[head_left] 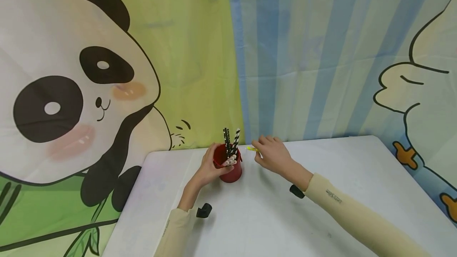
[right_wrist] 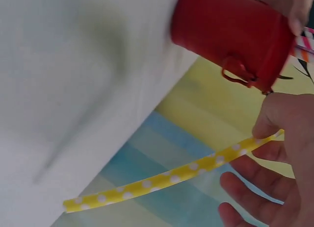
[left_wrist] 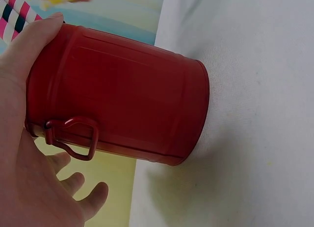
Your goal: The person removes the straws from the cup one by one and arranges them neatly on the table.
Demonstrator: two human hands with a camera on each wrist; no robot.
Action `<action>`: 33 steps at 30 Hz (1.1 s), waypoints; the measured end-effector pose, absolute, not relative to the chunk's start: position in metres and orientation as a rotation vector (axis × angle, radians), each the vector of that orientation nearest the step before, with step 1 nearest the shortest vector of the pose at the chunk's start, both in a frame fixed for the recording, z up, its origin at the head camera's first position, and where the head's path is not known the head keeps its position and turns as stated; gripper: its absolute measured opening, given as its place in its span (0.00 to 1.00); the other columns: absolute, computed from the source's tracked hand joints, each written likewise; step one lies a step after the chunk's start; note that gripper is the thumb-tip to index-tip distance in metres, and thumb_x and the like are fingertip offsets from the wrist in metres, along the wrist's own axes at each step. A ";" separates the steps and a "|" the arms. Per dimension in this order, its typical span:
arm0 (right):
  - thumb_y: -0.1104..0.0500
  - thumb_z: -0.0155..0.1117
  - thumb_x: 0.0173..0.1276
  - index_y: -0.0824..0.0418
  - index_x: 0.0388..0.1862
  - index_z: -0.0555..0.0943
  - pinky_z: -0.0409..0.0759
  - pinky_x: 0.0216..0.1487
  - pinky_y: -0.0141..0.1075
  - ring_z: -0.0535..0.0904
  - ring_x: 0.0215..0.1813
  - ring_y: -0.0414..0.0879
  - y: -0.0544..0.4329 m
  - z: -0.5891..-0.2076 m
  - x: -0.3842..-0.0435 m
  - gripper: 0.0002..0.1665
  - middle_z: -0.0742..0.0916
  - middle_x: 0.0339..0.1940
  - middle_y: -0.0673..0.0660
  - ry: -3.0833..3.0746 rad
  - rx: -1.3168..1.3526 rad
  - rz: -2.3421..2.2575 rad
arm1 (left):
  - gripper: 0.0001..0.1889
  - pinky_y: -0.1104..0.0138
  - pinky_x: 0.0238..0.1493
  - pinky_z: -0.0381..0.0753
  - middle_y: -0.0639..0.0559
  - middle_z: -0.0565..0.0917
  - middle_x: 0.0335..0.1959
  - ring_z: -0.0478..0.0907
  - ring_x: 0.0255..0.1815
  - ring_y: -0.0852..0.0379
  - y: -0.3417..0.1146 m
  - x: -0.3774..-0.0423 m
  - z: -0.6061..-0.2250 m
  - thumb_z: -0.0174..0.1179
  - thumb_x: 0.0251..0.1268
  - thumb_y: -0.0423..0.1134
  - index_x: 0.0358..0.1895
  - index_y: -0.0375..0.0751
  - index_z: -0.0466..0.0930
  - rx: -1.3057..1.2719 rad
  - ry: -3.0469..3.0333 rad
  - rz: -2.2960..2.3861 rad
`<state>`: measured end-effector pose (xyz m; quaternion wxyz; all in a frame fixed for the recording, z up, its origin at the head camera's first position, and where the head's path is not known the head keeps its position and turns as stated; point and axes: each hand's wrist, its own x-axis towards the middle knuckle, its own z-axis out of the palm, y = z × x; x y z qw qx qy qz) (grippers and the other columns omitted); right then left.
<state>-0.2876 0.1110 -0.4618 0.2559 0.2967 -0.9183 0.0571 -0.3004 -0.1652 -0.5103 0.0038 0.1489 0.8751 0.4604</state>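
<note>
A red metal bucket (head_left: 231, 175) with small side handles stands on the white table. My left hand (head_left: 210, 165) holds it near the rim, the thumb across the near side and the other fingers round the left. Several patterned paper straws poke out of the bucket, black-and-white ones (head_left: 236, 140) among them; pink-striped straws (left_wrist: 22, 13) show in the left wrist view. To the right of the bucket, my right hand (head_left: 274, 156) pinches a yellow straw with white dots (right_wrist: 171, 179) near one end, between thumb and forefinger. The straw's other end points away from the bucket.
The white table (head_left: 339, 177) extends to both sides and toward me. Right behind its back edge hangs a printed cloth (head_left: 200, 70) with a panda and blue stripes. A black wrist camera (head_left: 204, 210) sits at my left cuff, another (head_left: 297, 191) at my right.
</note>
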 end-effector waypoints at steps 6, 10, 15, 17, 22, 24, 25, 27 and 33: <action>0.62 0.62 0.62 0.55 0.45 0.80 0.68 0.31 0.40 0.71 0.30 0.49 0.106 -0.481 -0.299 0.12 0.81 0.31 0.54 -2.582 0.816 0.015 | 0.46 0.47 0.63 0.78 0.57 0.68 0.67 0.63 0.70 0.52 -0.165 -0.300 -0.509 0.77 0.50 0.56 0.71 0.62 0.60 0.463 2.741 1.442; 0.61 0.65 0.61 0.55 0.47 0.81 0.79 0.41 0.48 0.79 0.38 0.55 0.100 -0.492 -0.306 0.14 0.85 0.38 0.57 -2.675 0.807 -0.088 | 0.47 0.46 0.64 0.77 0.56 0.66 0.70 0.62 0.72 0.50 -0.165 -0.300 -0.509 0.77 0.49 0.57 0.72 0.62 0.59 0.450 2.739 1.436; 0.61 0.67 0.63 0.56 0.49 0.81 0.79 0.48 0.53 0.81 0.45 0.59 0.095 -0.503 -0.314 0.15 0.85 0.43 0.61 -2.788 0.808 -0.162 | 0.48 0.43 0.67 0.74 0.54 0.58 0.77 0.56 0.76 0.47 -0.166 -0.299 -0.510 0.76 0.49 0.58 0.73 0.63 0.57 0.409 2.719 1.436; 0.60 0.68 0.64 0.57 0.49 0.81 0.79 0.49 0.54 0.80 0.46 0.59 0.094 -0.507 -0.316 0.14 0.85 0.44 0.61 -2.813 0.816 -0.188 | 0.48 0.44 0.67 0.74 0.54 0.58 0.77 0.56 0.76 0.47 -0.166 -0.299 -0.510 0.76 0.49 0.58 0.73 0.64 0.57 0.406 2.715 1.435; 0.60 0.66 0.67 0.58 0.47 0.81 0.79 0.49 0.54 0.80 0.46 0.60 0.095 -0.513 -0.321 0.11 0.85 0.43 0.62 -2.832 0.820 -0.232 | 0.49 0.45 0.66 0.75 0.55 0.59 0.76 0.57 0.75 0.48 -0.166 -0.298 -0.509 0.76 0.49 0.58 0.74 0.63 0.57 0.419 2.713 1.438; 0.60 0.65 0.67 0.59 0.46 0.82 0.79 0.49 0.54 0.80 0.45 0.60 0.096 -0.515 -0.322 0.09 0.85 0.42 0.62 -2.827 0.817 -0.238 | 0.48 0.45 0.66 0.75 0.55 0.60 0.75 0.58 0.75 0.48 -0.166 -0.299 -0.509 0.76 0.49 0.58 0.74 0.63 0.57 0.422 2.712 1.440; 0.60 0.64 0.68 0.59 0.45 0.82 0.79 0.48 0.53 0.80 0.44 0.60 0.096 -0.516 -0.322 0.08 0.85 0.41 0.62 -2.825 0.816 -0.241 | 0.48 0.45 0.66 0.75 0.54 0.60 0.75 0.58 0.75 0.48 -0.166 -0.298 -0.509 0.76 0.49 0.57 0.73 0.62 0.58 0.426 2.713 1.446; 0.60 0.64 0.68 0.59 0.43 0.82 0.79 0.46 0.53 0.80 0.43 0.59 0.098 -0.517 -0.322 0.07 0.85 0.39 0.62 -2.814 0.818 -0.245 | 0.48 0.44 0.66 0.75 0.54 0.60 0.76 0.57 0.76 0.47 -0.166 -0.298 -0.508 0.77 0.49 0.56 0.73 0.62 0.58 0.422 2.710 1.454; 0.60 0.61 0.71 0.59 0.45 0.83 0.81 0.48 0.52 0.80 0.44 0.58 0.100 -0.521 -0.321 0.08 0.86 0.41 0.61 -2.839 0.808 -0.295 | 0.49 0.42 0.66 0.74 0.52 0.58 0.78 0.56 0.77 0.44 -0.165 -0.296 -0.508 0.77 0.49 0.56 0.75 0.60 0.58 0.415 2.705 1.467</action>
